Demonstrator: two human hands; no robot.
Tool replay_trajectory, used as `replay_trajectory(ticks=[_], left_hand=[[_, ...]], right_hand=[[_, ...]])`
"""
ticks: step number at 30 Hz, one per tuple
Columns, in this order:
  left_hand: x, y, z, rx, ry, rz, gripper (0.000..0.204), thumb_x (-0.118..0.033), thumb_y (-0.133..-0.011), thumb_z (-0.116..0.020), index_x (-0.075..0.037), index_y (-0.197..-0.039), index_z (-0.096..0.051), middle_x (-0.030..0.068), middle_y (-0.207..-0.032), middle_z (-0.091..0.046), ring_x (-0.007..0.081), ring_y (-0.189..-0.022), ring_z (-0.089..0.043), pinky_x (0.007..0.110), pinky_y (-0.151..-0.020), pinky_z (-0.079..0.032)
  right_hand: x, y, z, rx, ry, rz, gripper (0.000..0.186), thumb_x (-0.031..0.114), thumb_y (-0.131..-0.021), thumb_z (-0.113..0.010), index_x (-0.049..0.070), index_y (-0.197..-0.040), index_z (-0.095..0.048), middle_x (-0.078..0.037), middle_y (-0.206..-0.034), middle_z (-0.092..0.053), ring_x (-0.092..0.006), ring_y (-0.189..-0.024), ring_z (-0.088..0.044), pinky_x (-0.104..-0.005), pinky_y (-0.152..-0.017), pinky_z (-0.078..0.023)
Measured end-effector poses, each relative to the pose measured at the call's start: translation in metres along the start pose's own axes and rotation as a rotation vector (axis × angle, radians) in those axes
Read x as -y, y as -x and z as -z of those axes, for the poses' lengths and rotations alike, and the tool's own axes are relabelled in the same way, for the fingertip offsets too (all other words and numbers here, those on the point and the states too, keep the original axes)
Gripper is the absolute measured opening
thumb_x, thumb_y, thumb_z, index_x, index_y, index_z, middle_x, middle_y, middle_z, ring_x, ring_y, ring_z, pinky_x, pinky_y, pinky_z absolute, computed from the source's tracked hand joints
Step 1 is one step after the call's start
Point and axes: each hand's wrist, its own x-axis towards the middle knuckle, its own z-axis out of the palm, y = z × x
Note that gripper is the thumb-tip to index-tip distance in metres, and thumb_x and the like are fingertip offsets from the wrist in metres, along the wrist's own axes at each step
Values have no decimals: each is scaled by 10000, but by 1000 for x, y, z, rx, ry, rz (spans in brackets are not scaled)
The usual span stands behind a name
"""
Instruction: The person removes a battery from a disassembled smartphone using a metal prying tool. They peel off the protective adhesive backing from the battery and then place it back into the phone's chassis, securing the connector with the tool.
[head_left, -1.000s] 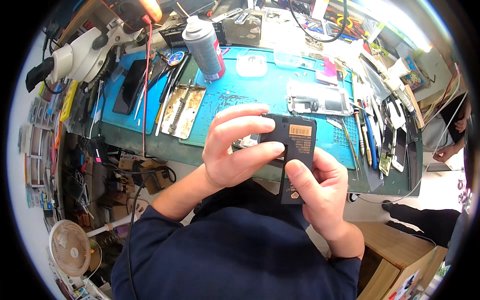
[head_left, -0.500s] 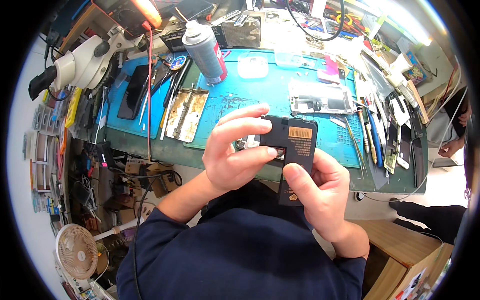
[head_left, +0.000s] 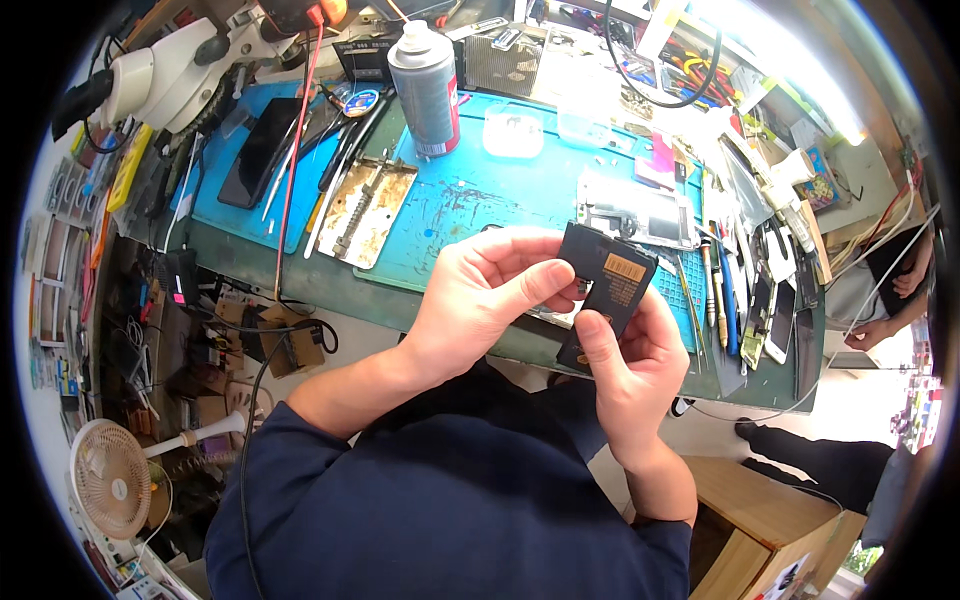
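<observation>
I hold a black L-shaped battery [head_left: 612, 292] with an orange printed label between both hands. My left hand [head_left: 470, 310] pinches its upper-left part, thumb in front and the other fingers curled behind. My right hand [head_left: 637, 390] grips the lower right part, with its thumb on the printed face. Something pale behind the battery is partly hidden by my fingers, too little showing to name. Just beyond my hands, a silver phone housing [head_left: 662, 215] lies on the blue mat [head_left: 470, 205], and a rusty metal fixture [head_left: 362, 215] lies left of them.
A spray can [head_left: 425, 100] stands at the mat's back. A microscope [head_left: 150, 75] and dark phone [head_left: 255, 155] are left; many hand tools [head_left: 740, 290] crowd the right. A fan [head_left: 110, 480] is lower left. A co-worker's hand [head_left: 870, 333] is at far right, by a wooden cabinet [head_left: 750, 505].
The battery has tilted clockwise and shifted a little right. My left hand's fingers have curled in behind it and its thumb has come round to the front. My view has shifted slightly.
</observation>
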Motion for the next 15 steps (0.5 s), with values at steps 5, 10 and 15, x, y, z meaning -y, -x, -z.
replay_trajectory(ticks=[5,10,15], left_hand=[[-5,5,-7,4,49,-3,363,-5,-990,-689,34,-1344,-617,124,-1222,-723,191,-1072,-717,358,-953,-604],[-10,5,-8,14,49,52,441,58,-960,-695,24,-1384,-581,125,-1287,-695,199,-1145,-693,349,-1007,-574],[-7,4,-4,44,114,82,465,70,-945,-704,16,-1384,-559,121,-1306,-672,195,-1166,-677,346,-1036,-554]], right_hand=[[3,3,-3,-34,16,-2,450,8,-956,-756,-61,-1366,-585,-89,-1139,-733,-112,-998,-688,-254,-872,-560],[2,2,1,-27,29,-16,442,5,-956,-754,-62,-1361,-590,-84,-1134,-731,-102,-985,-681,-245,-857,-556],[3,4,-1,-26,25,-23,424,36,-962,-758,-56,-1344,-599,-58,-1094,-719,-75,-934,-653,-222,-803,-532]])
